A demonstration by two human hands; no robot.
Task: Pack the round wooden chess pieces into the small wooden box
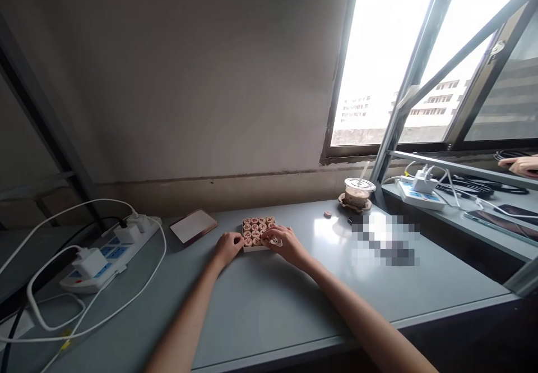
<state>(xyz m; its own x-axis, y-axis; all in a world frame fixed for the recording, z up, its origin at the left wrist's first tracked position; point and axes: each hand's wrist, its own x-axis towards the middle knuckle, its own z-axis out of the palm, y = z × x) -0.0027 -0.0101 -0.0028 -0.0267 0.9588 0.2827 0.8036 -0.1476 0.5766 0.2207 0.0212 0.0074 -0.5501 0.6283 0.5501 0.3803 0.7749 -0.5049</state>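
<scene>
A shallow open box (258, 249) holds rows of round Chinese chess pieces (255, 228) marked with dark and reddish characters. My left hand (229, 248) has its fingers curled closed against the box's left wall, near the front corner. Over the right front part of the box lies my right hand (290, 245), its fingers bent around a Chinese chess piece (276, 241) that sits tilted under them. Some pieces in that corner are hidden by the hand. One loose piece (328, 214) lies on the desk farther right.
Left of the box lies a box lid (193, 228). A power strip (113, 252) with plugs and looping white cables covers the desk's left. At the back right stands a plastic cup (357, 192) with a straw. Another person's hand (521, 165) shows beyond the metal frame (393, 132).
</scene>
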